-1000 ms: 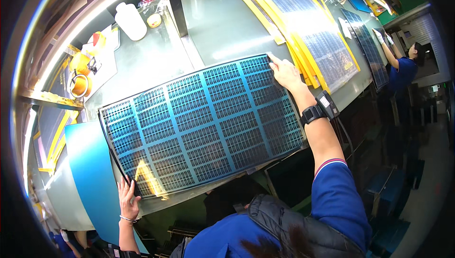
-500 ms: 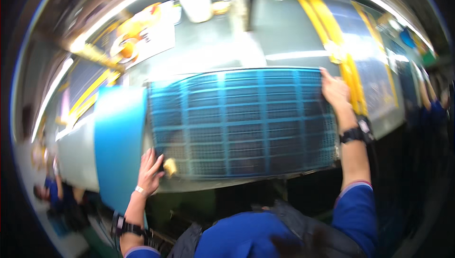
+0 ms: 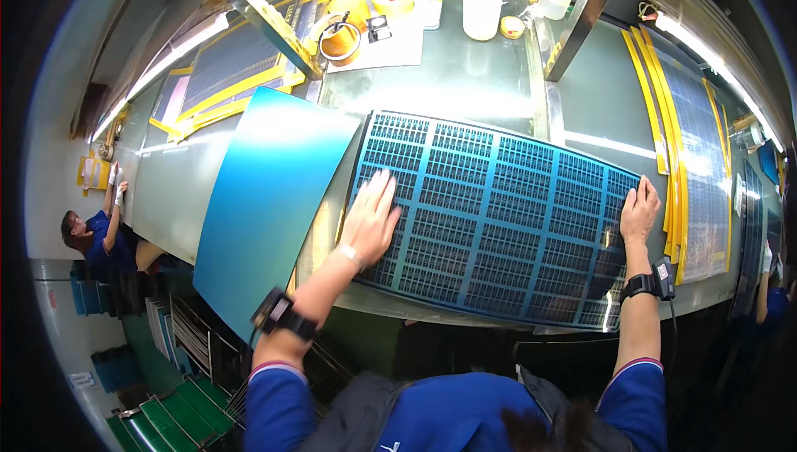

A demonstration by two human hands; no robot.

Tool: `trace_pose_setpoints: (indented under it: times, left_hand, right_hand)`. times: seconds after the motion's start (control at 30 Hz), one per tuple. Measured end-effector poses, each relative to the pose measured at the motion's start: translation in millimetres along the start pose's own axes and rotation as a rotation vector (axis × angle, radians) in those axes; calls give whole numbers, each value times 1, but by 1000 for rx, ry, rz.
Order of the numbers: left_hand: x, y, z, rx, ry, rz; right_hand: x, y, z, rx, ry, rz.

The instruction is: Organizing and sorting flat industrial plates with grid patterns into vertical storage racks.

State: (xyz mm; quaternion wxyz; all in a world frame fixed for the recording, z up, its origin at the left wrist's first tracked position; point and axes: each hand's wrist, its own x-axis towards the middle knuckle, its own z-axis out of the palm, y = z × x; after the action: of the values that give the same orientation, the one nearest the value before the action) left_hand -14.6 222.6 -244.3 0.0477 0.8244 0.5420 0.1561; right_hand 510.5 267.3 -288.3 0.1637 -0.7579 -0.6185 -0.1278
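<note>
On the grey worktable (image 3: pixel 465 78) lies the blue grid sheet (image 3: pixel 498 219), long axis left to right; left hand (image 3: pixel 371 218) flat at its left end, right hand (image 3: pixel 639 210) flat at its right end, fingers spread, grasping nothing.

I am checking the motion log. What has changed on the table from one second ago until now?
The left hand came up from the near edge and now lies flat on the blue grid panel. The right hand slid from the panel's far corner to its right edge. The plain blue sheet stays beside it, and the white bottle stays at the back.
</note>
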Motion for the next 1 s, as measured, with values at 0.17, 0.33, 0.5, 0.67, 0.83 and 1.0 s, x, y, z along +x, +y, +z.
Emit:
trace_pose_setpoints:
  times: [0.17,0.33,0.5,0.67,0.83,1.0]
  left_hand:
    - [94,-45,40,174,237,-201]
    - [117,-40,61,223,138,-189]
    - [106,-74,50,290,148,-190]
    - [115,-57,64,318,176,-191]
    - [116,-53,62,303,113,-330]
    - [110,-65,61,241,110,-258]
  right_hand:
    - [-5,-1,0,9,-8,6]
    - [-6,42,-14,188,37,-120]
    - [-100,67,-81,367,-370,28]
    - [-174,99,-136,399,-587,128]
    - [-173,94,-140,401,-605,161]
    - [-170,76,-148,376,-640,225]
